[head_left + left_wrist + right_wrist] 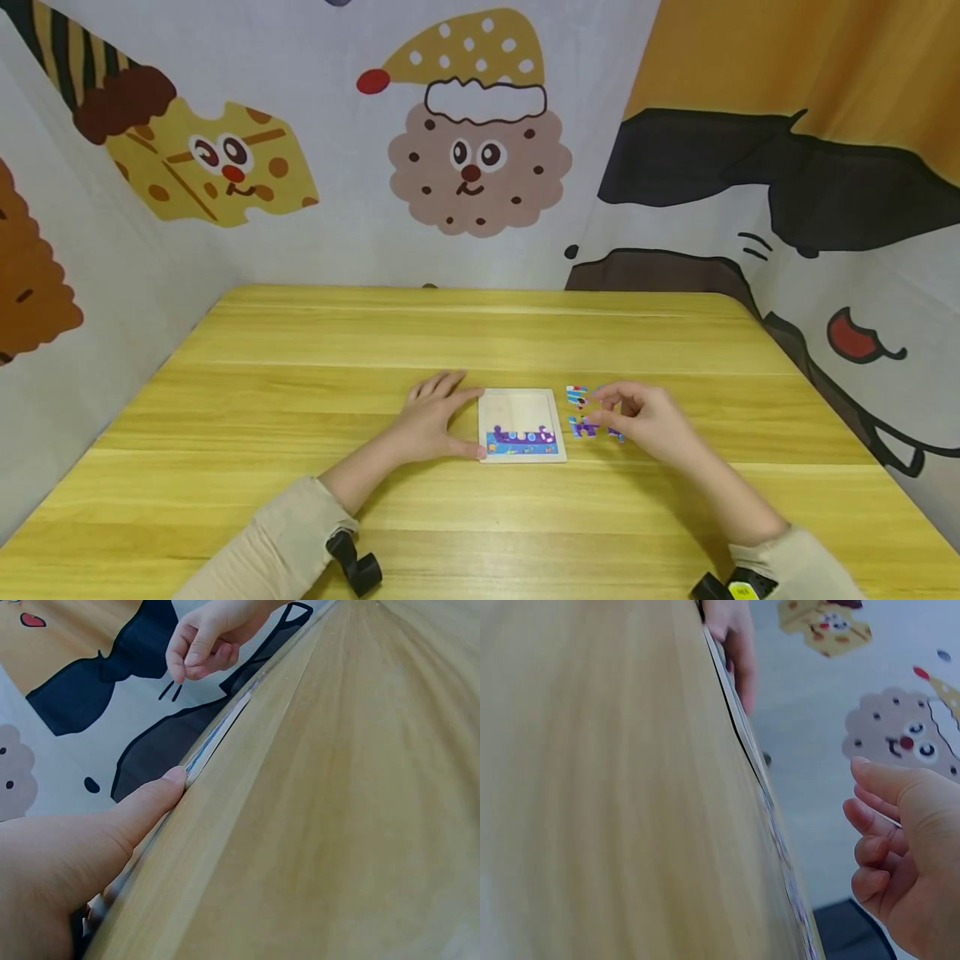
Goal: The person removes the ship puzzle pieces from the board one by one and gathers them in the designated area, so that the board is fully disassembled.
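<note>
A small jigsaw puzzle tray (517,410) with a pale wooden frame lies flat on the table. Purple and blue pieces (521,442) fill its lower part, and bare board shows above. My left hand (435,423) rests at the tray's left side with fingers spread, the thumb touching the near left corner and the index finger the far one. Right of the tray lie several loose puzzle pieces (582,427), partly covered from view by my right hand (648,419). That hand (922,847) hovers above them, fingers loosely bent, thumb apart from the fingertips, with nothing visible between them.
The yellow wood-grain table (480,525) extends around the tray on every side. Behind it hangs a cloth backdrop (330,250) printed with cartoon figures. Black straps with devices (354,562) sit on both wrists, over beige sleeves.
</note>
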Available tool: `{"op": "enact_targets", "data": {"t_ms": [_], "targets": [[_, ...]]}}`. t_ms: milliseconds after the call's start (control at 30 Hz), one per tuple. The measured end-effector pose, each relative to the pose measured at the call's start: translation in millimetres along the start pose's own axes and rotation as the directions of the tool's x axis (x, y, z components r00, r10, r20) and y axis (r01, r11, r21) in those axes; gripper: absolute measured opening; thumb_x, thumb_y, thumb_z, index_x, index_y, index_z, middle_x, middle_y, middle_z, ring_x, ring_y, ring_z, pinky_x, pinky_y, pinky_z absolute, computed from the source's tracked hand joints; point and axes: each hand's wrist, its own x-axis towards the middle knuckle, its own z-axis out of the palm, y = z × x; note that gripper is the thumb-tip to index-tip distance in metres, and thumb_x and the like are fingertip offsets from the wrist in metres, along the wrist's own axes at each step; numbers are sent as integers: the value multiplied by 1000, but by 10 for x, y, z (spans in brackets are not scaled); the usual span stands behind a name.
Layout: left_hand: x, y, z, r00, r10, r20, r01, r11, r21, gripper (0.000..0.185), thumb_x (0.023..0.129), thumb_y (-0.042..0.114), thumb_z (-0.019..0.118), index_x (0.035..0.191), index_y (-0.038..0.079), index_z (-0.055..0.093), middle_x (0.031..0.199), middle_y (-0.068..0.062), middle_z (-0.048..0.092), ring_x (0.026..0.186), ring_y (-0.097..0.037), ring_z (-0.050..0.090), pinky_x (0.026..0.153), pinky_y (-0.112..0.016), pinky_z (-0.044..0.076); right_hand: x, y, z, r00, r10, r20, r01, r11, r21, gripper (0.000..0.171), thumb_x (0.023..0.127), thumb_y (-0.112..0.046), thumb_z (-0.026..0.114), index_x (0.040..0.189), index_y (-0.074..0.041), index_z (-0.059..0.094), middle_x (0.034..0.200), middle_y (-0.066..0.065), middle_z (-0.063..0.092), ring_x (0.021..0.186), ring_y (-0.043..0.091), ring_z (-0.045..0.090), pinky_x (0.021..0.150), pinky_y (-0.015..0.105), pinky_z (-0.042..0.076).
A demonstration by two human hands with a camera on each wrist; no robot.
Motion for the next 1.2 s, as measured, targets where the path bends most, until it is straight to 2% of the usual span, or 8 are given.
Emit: {"op": "enact_targets", "data": {"t_ms": [267, 467, 633, 800, 1033, 1200], "targets": [[-6, -3, 6, 1000, -4, -1, 4, 1000, 4, 96, 70, 72, 67, 147, 21, 40, 156, -16, 19, 141, -39, 13, 108, -60, 8, 26, -127, 232, 999, -17, 42, 17, 1000, 10, 20, 83, -14, 76, 99, -6, 70, 75, -3, 60, 50, 6, 36, 43, 21, 30], [-6, -8, 5, 1000, -6, -4, 6, 1000, 7, 96, 70, 71, 67, 147, 21, 41, 156, -15, 19, 141, -38, 13, 108, -59, 9, 92, -184, 400, 997, -29, 75, 32, 999, -31, 20, 82, -16, 77, 100, -10, 72, 72, -5, 59, 50, 7, 38, 44, 22, 31], [4, -15, 12, 1000, -7, -6, 7, 1000, 9, 95, 70, 71, 67, 147, 21, 41, 156, -15, 19, 141, -38, 14, 109, -59, 9, 155, -260, 526, 989, -45, 140, 49, 999, -24, 22, 84, -20, 75, 104, -12, 70, 78, -9, 61, 50, 8, 41, 44, 23, 35], [16, -27, 24, 1000, -10, -9, 10, 1000, 11, 96, 70, 73, 66, 147, 22, 41, 156, -14, 20, 141, -37, 14, 109, -59, 9, 227, -338, 642, 977, -102, 190, 112, 993, -47, 23, 84, -19, 75, 104, -11, 69, 81, -11, 61, 51, 8, 44, 45, 24, 40], [12, -19, 14, 1000, -7, -6, 7, 1000, 5, 95, 70, 73, 66, 147, 21, 41, 156, -15, 20, 141, -38, 14, 108, -59, 9, 305, -380, 732, 964, -43, 261, 58, 997, -51, 25, 84, -18, 75, 106, -11, 67, 81, -9, 60, 60, 12, 53, 52, 27, 47], [5, -2, 5, 1000, -17, -3, 17, 1000, 4, 95, 70, 72, 67, 146, 20, 42, 156, -15, 20, 141, -38, 14, 108, -59, 9, 325, -367, 766, 956, -53, 288, 75, 995, -66, 25, 82, -14, 76, 104, -8, 67, 76, -9, 59, 58, 10, 53, 54, 27, 49]]}}
